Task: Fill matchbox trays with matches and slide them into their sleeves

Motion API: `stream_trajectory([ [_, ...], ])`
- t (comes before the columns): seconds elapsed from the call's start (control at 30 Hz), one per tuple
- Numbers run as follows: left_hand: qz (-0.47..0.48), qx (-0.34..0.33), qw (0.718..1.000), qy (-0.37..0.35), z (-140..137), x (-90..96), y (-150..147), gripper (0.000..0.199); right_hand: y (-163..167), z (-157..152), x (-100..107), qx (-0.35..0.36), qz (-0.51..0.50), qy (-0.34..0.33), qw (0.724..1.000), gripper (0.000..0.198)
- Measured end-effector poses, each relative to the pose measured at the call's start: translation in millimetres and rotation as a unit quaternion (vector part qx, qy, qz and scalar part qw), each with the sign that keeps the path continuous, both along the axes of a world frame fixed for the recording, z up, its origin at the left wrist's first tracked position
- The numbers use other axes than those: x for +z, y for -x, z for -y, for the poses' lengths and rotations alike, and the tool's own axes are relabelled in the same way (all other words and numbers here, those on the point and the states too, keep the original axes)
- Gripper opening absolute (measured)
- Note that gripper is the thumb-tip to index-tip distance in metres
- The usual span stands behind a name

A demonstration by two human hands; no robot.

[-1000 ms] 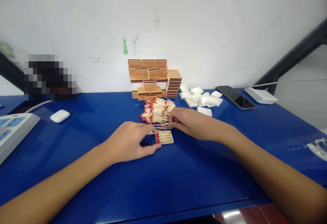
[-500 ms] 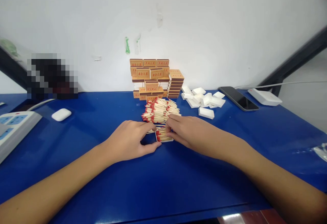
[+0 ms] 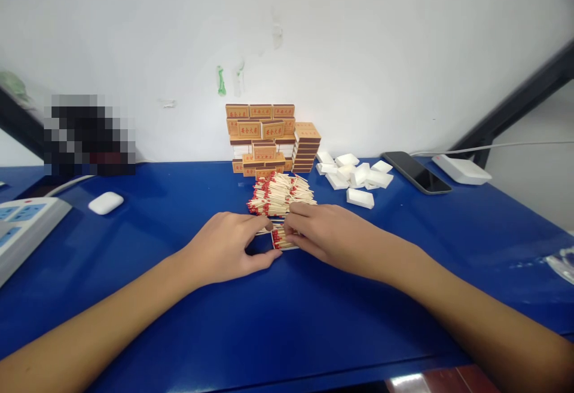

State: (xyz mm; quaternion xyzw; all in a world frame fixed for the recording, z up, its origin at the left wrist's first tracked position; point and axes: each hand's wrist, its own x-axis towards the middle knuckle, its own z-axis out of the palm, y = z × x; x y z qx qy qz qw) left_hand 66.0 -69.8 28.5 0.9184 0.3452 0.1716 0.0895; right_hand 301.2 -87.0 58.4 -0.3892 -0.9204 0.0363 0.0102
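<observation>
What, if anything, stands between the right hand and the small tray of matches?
Nothing visible does: the right hand is at the tray, covering its right part. The left hand is at the left end, and the heap of matches lies beyond. What the fingers hide, I cannot tell.

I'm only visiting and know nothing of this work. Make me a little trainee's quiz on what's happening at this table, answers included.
1. True or false: the left hand rests on the power strip.

2. In the heap of matchsticks, what colour are the match heads?
A) green
B) red
C) white

3. What dark device lies to the right of the loose white matchbox trays?

Key:
1. False; its thumb and forefinger are at the left end of a tray holding matches.
2. B
3. A smartphone.
</observation>
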Motion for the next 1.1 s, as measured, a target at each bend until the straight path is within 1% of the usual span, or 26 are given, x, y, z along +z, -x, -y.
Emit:
stream_trajectory([
  [0.17, 0.001, -0.001, 1.000, -0.002, -1, -2.3, 1, 0.028, -8, -5, -1, 0.002, -0.018, 0.009, 1.000, 0.015],
  [0.33, 0.004, -0.004, 1.000, 0.004, -1, -3.2, 2, 0.030, -13, -6, 3, 0.001, -0.045, 0.052, 0.998, 0.014],
  [0.5, 0.005, -0.004, 1.000, 0.006, -1, -1.9, 1, 0.028, -6, -6, 1, -0.018, -0.066, 0.042, 0.997, 0.014],
  [0.6, -0.001, -0.005, 1.000, 0.013, -2, -0.7, 1, 0.026, -4, -5, -2, -0.007, -0.088, 0.051, 0.995, 0.012],
  [0.73, 0.002, -0.005, 1.000, 0.013, -2, -0.3, 1, 0.026, -3, -5, -4, 0.007, -0.134, 0.068, 0.989, 0.007],
  [0.8, 0.006, -0.006, 1.000, 0.012, -2, -0.6, 1, 0.027, -2, -4, -5, 0.017, -0.155, 0.079, 0.985, 0.007],
  [0.9, 0.005, -0.006, 1.000, 0.014, -1, -0.8, 2, 0.026, 0, -4, -7, 0.021, -0.151, 0.079, 0.985, 0.010],
  [1.1, 0.001, -0.006, 1.000, 0.015, -1, 0.0, 0, 0.029, 2, -4, -6, 0.016, -0.096, 0.051, 0.994, 0.009],
])
